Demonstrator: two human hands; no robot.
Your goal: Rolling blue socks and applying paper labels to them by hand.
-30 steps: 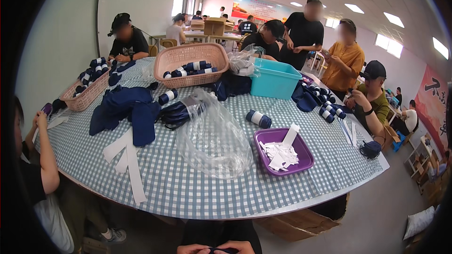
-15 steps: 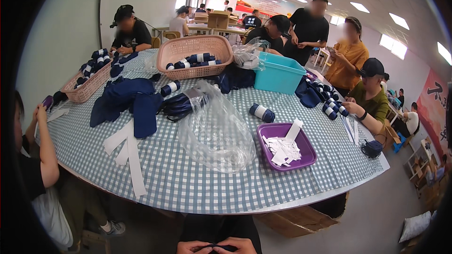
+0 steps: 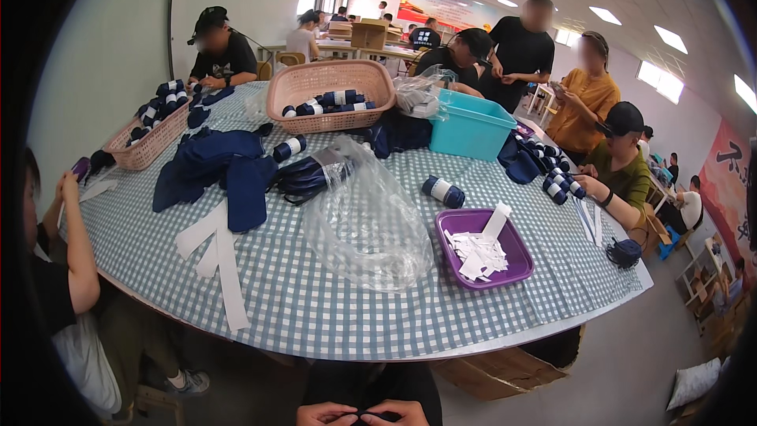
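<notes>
My left hand (image 3: pixel 326 414) and my right hand (image 3: pixel 397 412) are close together over my lap at the lower edge, below the table edge. Their fingers are bent and pinch a dark piece of what looks like fabric between them, mostly hidden by the fingers and hard to tell from my dark trousers. On the table beyond lie a clear plastic bag (image 3: pixel 371 229), white paper strips (image 3: pixel 230 280) and a purple tray (image 3: pixel 516 272) with many small white paper pieces (image 3: pixel 477 254). A navy roll with a white band (image 3: pixel 443 192) lies behind the tray.
Navy cloth (image 3: pixel 213 170) lies at left, beside a dark bundle (image 3: pixel 303 177). Farther back stand a pink basket (image 3: pixel 331 79) of banded rolls, a turquoise bin (image 3: pixel 469 130) and another pink basket (image 3: pixel 146 150). Other people sit or stand around the table. A cardboard box (image 3: pixel 497 375) is below it.
The whole view has shifted slightly, so the table's things appear a little lower and farther right. My hands stay together in the same place, with the dark piece showing less between the fingers.
</notes>
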